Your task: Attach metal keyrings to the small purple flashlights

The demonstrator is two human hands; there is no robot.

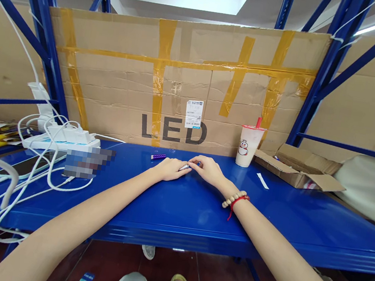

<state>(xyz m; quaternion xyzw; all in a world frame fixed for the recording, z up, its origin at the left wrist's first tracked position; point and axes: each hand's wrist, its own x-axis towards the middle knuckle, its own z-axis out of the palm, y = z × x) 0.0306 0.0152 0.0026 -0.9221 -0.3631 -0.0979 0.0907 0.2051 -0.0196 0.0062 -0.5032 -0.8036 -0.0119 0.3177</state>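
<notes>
My left hand (169, 169) and my right hand (208, 169) rest together on the blue metal shelf (179, 210), fingertips meeting. Between them they pinch a small silvery pen-like thing (185, 167) with a blue end poking out by the right fingers. The fingers of both hands are curled round it. A small purple cylinder (158, 157) lies on the shelf just left of my left hand, apart from it. My right wrist wears a bead bracelet with a red string (235, 199).
A taped cardboard sheet marked LED (182, 82) stands behind. A drink cup with a red straw (250, 145) and an open cardboard box (299, 167) sit at right. A white power strip (63, 137), cables and a phone (24, 167) lie at left.
</notes>
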